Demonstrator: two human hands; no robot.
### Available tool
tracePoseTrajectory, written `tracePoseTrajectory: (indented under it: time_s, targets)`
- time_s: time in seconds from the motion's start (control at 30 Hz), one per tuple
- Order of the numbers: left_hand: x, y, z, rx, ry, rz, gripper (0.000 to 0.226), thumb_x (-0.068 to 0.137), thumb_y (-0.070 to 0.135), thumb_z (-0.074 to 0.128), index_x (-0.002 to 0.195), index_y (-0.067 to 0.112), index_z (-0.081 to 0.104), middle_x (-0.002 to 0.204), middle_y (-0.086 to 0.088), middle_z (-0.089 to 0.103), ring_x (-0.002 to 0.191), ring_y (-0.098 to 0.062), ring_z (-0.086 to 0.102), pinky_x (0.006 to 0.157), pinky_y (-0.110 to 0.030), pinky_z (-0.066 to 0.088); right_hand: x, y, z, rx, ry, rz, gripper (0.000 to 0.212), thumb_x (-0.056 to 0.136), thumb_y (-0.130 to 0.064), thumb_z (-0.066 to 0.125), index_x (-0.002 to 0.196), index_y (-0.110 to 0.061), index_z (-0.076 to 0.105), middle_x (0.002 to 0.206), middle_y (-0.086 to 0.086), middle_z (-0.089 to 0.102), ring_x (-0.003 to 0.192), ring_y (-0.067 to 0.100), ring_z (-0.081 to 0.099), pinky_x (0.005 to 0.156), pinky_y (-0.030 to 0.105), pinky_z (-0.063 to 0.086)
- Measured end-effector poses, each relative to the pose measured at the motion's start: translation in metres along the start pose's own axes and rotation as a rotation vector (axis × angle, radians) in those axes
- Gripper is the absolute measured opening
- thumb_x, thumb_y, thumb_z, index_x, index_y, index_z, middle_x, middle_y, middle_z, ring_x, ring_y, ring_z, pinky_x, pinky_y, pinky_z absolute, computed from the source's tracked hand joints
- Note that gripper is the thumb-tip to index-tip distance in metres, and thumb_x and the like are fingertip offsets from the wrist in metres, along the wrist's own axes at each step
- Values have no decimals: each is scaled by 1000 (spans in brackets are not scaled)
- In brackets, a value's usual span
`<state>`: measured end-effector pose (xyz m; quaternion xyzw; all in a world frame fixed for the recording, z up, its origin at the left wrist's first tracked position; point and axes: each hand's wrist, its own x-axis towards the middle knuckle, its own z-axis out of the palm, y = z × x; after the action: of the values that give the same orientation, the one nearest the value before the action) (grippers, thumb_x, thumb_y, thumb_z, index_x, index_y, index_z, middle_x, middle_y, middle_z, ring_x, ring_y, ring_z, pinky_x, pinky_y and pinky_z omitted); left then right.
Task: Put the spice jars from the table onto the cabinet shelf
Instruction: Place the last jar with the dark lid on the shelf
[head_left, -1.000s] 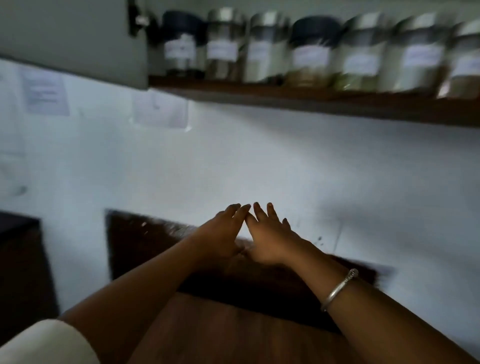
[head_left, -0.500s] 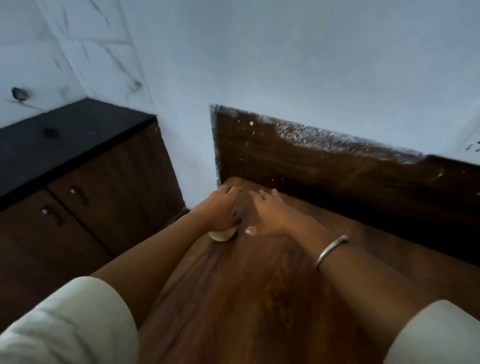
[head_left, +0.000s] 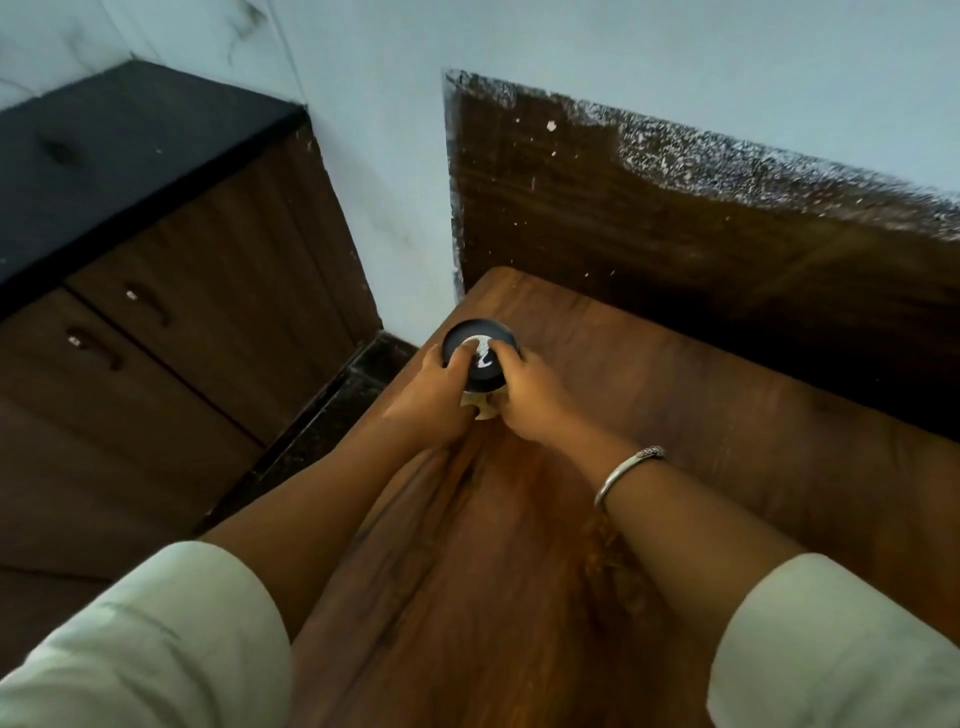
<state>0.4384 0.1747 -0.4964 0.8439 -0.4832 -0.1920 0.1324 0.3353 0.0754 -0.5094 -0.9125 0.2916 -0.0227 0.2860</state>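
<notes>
Both hands, the left hand (head_left: 434, 395) and right hand (head_left: 530, 397), clasp the black-lidded spice jar (head_left: 480, 358) near the table (head_left: 519, 571)'s far-left corner, seemingly mid-pickup; next comes raising it upright toward the shelf.

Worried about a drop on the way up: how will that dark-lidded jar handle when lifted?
The jar looks rigid and probably breakable. The left hand and right hand clasp its round sides, which may be slippery. Laid sideways, it would likely roll.
</notes>
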Motion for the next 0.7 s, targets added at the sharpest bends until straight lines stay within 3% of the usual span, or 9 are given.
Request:
tracePoseTrajectory:
  time_s: [0.13, 0.23, 0.33, 0.47, 0.6, 0.63, 0.7]
  targets:
    - [-4, 3, 5, -107, 94, 6, 65, 86, 20, 59, 142, 19, 27, 142, -14, 36, 127, -30, 43, 104, -36, 40, -10, 4, -1, 78, 117, 20, 56, 88, -18, 58, 139, -12, 34, 136, 17, 46, 122, 32, 46, 99, 38, 43]
    - [-8, 13, 2, -193, 163, 30, 63, 83, 23, 65, 137, 17, 34, 138, -11, 44, 124, -26, 46, 102, -37, 42, -24, 12, -11, 160, 172, 26, 60, 87, -20, 62, 139, -11, 33, 137, 15, 48, 125, 30, 46, 102, 40, 41]
    - [-14, 34, -3, -303, 242, 88, 59, 82, 23, 67, 133, 19, 38, 133, -11, 47, 120, -25, 49, 97, -32, 41, -46, 20, -29, 307, 286, 27, 64, 87, -21, 62, 142, -15, 30, 139, 10, 47, 127, 24, 45, 100, 31, 41]
    - [-31, 81, -9, -479, 339, 214, 29, 86, 19, 60, 110, 25, 46, 118, -7, 50, 106, -20, 55, 91, -35, 51, -87, 27, -58, 437, 473, 37, 67, 88, -28, 60, 143, -19, 24, 143, 6, 41, 129, 19, 43, 99, 31, 44]
    - [-50, 133, -16, -626, 336, 340, 22, 88, 18, 57, 103, 27, 44, 114, -6, 52, 102, -17, 55, 84, -33, 54, -139, 38, -86, 379, 607, 5, 84, 80, -37, 65, 146, -21, 16, 145, 5, 32, 124, 5, 34, 92, 12, 35]
    - [-56, 146, -18, -647, 327, 380, 21, 89, 19, 56, 104, 26, 44, 113, -5, 53, 100, -18, 56, 82, -32, 53, -155, 43, -94, 393, 618, 18, 90, 78, -40, 66, 147, -25, 11, 146, 5, 30, 125, 6, 35, 92, 12, 36]
    - [-67, 172, -20, -714, 300, 454, 18, 90, 20, 55, 104, 24, 44, 106, 0, 55, 95, -16, 57, 77, -32, 52, -182, 52, -110, 457, 603, 68, 99, 73, -51, 66, 147, -32, 3, 150, 3, 27, 131, 12, 36, 99, 26, 41]
